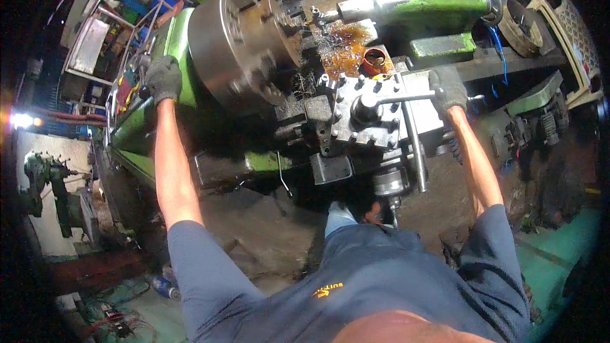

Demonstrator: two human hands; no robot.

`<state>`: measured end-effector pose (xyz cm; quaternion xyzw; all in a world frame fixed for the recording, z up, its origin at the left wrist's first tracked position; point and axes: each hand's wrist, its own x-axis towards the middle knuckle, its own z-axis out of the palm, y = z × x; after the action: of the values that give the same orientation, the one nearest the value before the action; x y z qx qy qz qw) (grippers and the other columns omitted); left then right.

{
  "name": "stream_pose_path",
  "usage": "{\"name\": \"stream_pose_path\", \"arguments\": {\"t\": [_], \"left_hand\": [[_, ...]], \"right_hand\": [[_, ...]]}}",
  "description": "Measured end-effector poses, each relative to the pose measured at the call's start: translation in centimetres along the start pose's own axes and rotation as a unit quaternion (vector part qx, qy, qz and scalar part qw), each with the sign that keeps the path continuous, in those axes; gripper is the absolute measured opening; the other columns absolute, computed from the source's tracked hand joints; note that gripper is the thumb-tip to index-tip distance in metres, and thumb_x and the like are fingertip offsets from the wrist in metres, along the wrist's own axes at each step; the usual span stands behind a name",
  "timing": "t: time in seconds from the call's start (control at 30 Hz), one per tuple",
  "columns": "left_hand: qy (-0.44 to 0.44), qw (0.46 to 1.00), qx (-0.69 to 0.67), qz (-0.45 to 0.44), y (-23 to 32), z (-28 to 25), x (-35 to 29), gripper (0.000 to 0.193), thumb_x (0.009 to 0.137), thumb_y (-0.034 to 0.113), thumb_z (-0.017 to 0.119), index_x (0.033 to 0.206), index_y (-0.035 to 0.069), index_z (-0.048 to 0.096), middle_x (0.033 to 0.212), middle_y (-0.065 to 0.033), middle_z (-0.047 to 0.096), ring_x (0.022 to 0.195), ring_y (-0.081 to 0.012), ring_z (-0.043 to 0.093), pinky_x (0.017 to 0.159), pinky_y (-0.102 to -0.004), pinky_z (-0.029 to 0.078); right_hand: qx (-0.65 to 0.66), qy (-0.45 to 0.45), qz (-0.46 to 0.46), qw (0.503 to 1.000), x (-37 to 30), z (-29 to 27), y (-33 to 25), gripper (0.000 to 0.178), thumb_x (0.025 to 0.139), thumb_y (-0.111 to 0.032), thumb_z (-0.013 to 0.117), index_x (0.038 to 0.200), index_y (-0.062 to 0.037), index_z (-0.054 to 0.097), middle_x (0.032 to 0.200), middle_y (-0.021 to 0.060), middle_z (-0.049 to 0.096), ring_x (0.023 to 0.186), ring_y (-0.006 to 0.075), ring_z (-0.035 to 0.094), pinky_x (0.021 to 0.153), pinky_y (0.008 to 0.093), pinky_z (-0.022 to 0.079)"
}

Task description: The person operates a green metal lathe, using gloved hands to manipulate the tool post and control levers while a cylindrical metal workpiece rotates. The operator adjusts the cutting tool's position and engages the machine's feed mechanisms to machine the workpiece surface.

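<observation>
My left hand [163,78], in a dark glove, is closed on a dark lever [145,93] at the green headstock of a metal lathe. My right hand [450,87], also gloved, wraps round the end of the tool post's clamping handle [410,97]. That steel handle runs sideways from the hub of the square tool post [367,111], whose top carries several bolts. Between my hands is the large lathe chuck [219,47], its jaws smeared by motion. A brown workpiece [274,28] sits at the chuck's face, blurred as well.
Metal chips and brown oily fluid cover the carriage [346,44] beside a small red-rimmed pot [375,58]. The green tailstock [438,9] with its handwheel [489,1] stands at far right. A second long lever [414,146] slants toward me. A beige plastic chair [565,32] stands beyond.
</observation>
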<state>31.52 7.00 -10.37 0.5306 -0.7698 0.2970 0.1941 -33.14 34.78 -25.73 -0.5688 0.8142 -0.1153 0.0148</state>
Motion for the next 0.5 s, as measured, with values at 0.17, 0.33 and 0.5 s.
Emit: {"name": "stream_pose_path", "arguments": {"t": [0.17, 0.33, 0.5], "left_hand": [[-0.006, 0.999, 0.02, -0.025, 1.5, -0.7, 0.5, 0.016, 0.086, 0.022, 0.059, 0.081, 0.013, 0.072, 0.087, -0.0149, 0.069, 0.086, -0.0366, 0.066, 0.077, -0.0476, 0.05], [0.005, 0.999, 0.054, -0.009, -0.5, 0.1, -0.7, 0.018, 0.088, 0.023, 0.058, 0.082, 0.013, 0.072, 0.087, -0.0159, 0.07, 0.084, -0.0384, 0.067, 0.076, -0.0501, 0.051], [0.005, 0.999, 0.038, -0.035, 0.7, 0.0, 0.0, 0.021, 0.089, 0.025, 0.055, 0.084, 0.013, 0.072, 0.089, -0.0151, 0.07, 0.087, -0.0376, 0.067, 0.077, -0.0498, 0.051]], "right_hand": [[0.057, 0.123, -0.027, 0.99, -0.4, 1.4, 0.6, 0.03, 0.092, -0.032, 0.059, 0.101, -0.008, 0.073, 0.105, 0.021, 0.069, 0.104, 0.0422, 0.061, 0.092, 0.0516, 0.048], [0.067, 0.078, 0.002, 0.995, -0.2, 1.3, -0.9, 0.031, 0.092, -0.032, 0.059, 0.101, -0.0061, 0.074, 0.107, 0.0216, 0.069, 0.105, 0.0425, 0.061, 0.094, 0.0509, 0.048], [0.048, 0.104, -0.023, 0.993, -0.5, 0.8, -0.2, 0.031, 0.093, -0.032, 0.057, 0.094, -0.0046, 0.072, 0.101, 0.0226, 0.068, 0.1, 0.0441, 0.061, 0.088, 0.0528, 0.049]]}}
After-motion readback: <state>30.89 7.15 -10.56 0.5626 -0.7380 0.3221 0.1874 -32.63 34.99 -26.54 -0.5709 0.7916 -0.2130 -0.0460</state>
